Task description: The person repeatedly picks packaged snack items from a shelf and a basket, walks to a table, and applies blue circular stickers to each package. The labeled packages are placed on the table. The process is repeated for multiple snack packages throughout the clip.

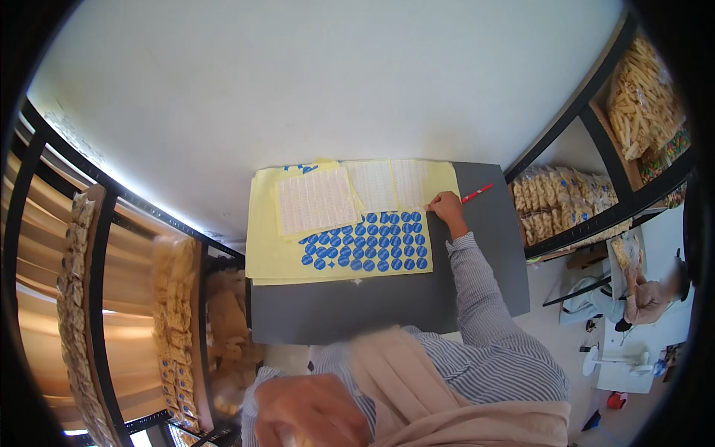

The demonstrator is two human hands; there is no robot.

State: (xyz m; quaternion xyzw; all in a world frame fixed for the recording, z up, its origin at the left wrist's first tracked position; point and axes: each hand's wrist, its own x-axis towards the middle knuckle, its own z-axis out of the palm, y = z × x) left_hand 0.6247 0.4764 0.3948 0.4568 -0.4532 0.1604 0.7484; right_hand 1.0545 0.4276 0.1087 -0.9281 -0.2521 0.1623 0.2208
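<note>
My right hand (447, 208) reaches over the table with its fingertips pinched together at the lower right corner of a sheet of small white labels (410, 183). That sheet lies on yellow backing paper, beside another white label sheet (371, 184). A smaller stack of label sheets (318, 201) rests slightly askew to their left. Below them, a yellow sticker sheet (423, 237) carries rows of round blue stickers (384, 242). My left hand (310, 408) is raised close to the camera, curled and blurred. Something pale shows under its fingers, too unclear to name.
A red pen-like item (477, 193) lies on the grey tabletop (491, 240), right of my hand. Black-framed racks with bagged snacks (564, 195) stand right, and others (176, 335) left. A wall (335, 84) rises behind the table. Another person (651, 302) sits at far right.
</note>
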